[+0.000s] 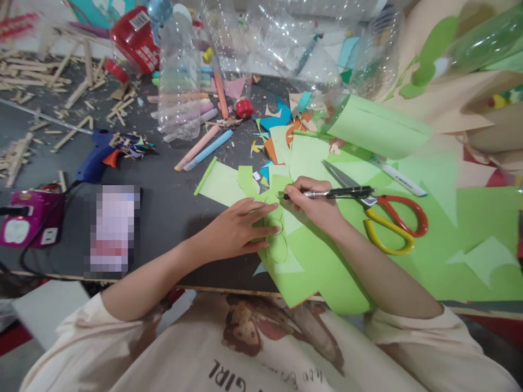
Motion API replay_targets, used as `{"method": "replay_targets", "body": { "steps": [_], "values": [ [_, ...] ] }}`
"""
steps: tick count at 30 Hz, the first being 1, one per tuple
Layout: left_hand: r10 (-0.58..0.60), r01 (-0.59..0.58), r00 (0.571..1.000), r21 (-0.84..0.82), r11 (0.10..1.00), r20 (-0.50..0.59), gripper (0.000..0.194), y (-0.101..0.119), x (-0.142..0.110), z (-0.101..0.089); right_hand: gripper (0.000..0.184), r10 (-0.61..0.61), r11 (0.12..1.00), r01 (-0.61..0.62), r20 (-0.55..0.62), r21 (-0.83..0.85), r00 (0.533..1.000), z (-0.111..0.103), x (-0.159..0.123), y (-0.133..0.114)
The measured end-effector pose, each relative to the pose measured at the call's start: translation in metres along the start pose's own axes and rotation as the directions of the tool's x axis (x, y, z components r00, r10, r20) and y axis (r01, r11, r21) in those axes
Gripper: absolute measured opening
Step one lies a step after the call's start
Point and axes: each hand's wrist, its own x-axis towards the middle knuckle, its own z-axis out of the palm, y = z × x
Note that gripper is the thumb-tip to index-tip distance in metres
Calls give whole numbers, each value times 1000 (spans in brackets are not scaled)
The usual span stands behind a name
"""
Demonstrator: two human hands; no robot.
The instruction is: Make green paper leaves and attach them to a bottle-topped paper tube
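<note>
Fingers spread, my left hand [241, 228] lies with its fingertips on a sheet of green paper [310, 272]. Drawn ovals show on the paper beside and under those fingertips. My right hand [312, 204] is closed around a black pen [343, 193], its tip end pointing left, close to the left fingertips. Whether the tip touches the paper I cannot tell. Just right of the right hand, scissors [370, 201] with red and yellow handles lie partly open on the green paper. A white-bodied cutter or marker [402, 177] rests behind them.
To the left are a blue glue gun [96, 155], a blurred phone [113, 228] and a magenta box [35, 218]. Wood sticks [32, 71] litter the far left. Clear plastic bottles [178, 76], coloured pens [209, 151] and paper scraps [280, 111] lie at the back.
</note>
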Motion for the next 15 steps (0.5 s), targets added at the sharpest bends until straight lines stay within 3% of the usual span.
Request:
{"method": "replay_targets", "body": {
  "steps": [7,15],
  "values": [
    [-17,17,1000,16,1000,-13,30,-1,0,-1,35,3,999,0,-62,51,998,-3,-1,2],
    [-19,19,1000,3,1000,-8,33,-5,-3,1,28,-5,1000,5,23,-1,1000,-2,1,2]
  ]
}}
